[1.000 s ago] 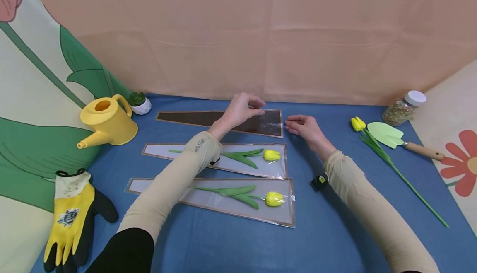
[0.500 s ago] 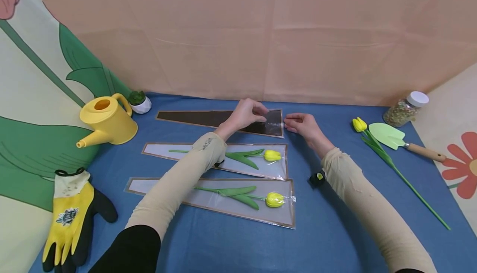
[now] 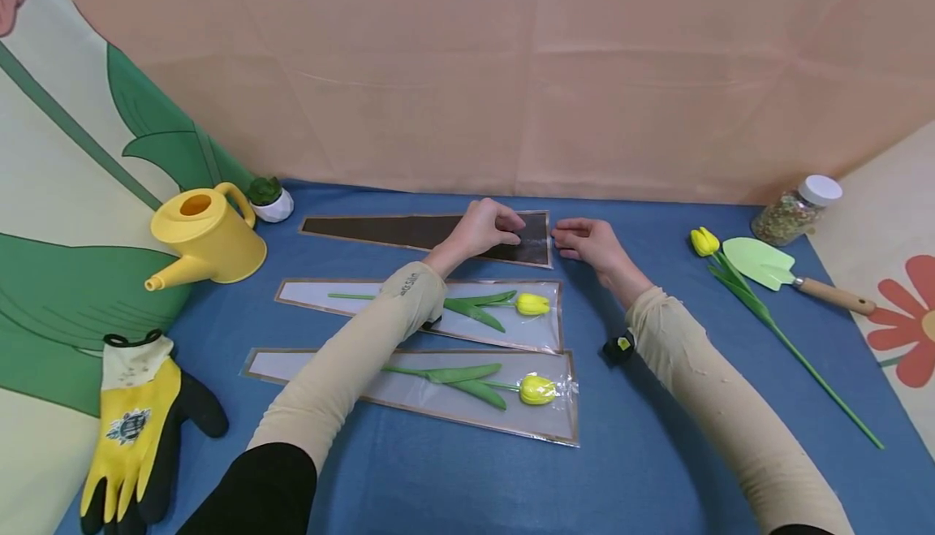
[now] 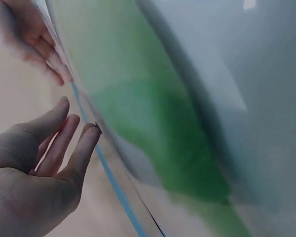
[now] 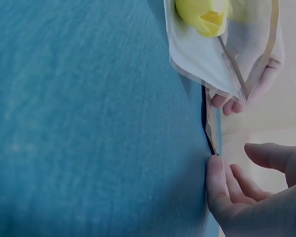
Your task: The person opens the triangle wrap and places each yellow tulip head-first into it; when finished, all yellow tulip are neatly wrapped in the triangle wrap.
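Observation:
My left hand [image 3: 478, 230] is over the wide end of a flat black tapered sleeve [image 3: 380, 230] with a tan border, which lies at the back of the blue cloth. In the left wrist view its thumb and fingers are parted and bent a little. My right hand [image 3: 593, 251] is beside the sleeve's right end; in the right wrist view a fingertip [image 5: 215, 168] touches the dark edge, thumb apart. Nearer to me lie two clear, tan-edged sleeves, the middle one [image 3: 551, 328] and the front one [image 3: 562, 425], each with a yellow artificial tulip inside.
At left are a yellow watering can [image 3: 212, 239], a small potted succulent [image 3: 270, 200] and a yellow-black glove [image 3: 139, 429]. On the right lie a loose tulip [image 3: 763, 320] and a trowel [image 3: 760, 265], near a white-lidded jar [image 3: 792, 214].
My left hand has shifted right and a little lower, closer to the black sleeve's wide end. The right hand stays at the sleeve's end, almost unmoved.

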Motion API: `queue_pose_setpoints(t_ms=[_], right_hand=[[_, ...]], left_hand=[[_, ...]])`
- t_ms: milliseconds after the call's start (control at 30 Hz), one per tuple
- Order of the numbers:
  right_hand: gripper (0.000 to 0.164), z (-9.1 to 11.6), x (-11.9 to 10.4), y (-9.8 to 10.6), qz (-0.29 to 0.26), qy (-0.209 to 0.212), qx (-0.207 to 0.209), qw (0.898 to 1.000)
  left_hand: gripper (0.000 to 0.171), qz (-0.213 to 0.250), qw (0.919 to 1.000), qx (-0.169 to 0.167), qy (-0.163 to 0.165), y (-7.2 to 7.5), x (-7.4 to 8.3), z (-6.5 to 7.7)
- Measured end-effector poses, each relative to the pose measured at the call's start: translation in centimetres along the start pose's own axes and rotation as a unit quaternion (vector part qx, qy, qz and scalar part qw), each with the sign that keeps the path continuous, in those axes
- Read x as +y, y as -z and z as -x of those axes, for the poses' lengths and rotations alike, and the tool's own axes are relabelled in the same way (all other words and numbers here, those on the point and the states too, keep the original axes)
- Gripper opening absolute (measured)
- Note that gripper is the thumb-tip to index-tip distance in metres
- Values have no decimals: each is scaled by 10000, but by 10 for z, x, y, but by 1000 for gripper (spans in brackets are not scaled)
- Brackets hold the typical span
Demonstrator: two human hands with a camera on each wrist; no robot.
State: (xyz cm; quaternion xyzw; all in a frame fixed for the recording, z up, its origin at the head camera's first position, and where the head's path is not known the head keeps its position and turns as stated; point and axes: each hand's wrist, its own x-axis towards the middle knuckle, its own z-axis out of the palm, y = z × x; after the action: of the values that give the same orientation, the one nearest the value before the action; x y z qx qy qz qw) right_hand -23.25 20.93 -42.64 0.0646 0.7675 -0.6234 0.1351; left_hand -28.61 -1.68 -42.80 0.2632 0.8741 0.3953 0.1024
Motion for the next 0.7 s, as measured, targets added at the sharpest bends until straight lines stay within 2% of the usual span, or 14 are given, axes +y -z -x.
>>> queue_pose_setpoints(t_ms=[233,433,700], right_hand=[[45,0,-2,-4,-92,120,156,9998],[42,-3,-2,-8,-475,213,225,9984],[44,-4,0,-14,-784,88,350,9963]], left_hand=[[28,48,10000,47,14,-5,1,0],[27,37,9997,225,46,-9,4,2],[28,86,9993,357,49,-16,11,5]])
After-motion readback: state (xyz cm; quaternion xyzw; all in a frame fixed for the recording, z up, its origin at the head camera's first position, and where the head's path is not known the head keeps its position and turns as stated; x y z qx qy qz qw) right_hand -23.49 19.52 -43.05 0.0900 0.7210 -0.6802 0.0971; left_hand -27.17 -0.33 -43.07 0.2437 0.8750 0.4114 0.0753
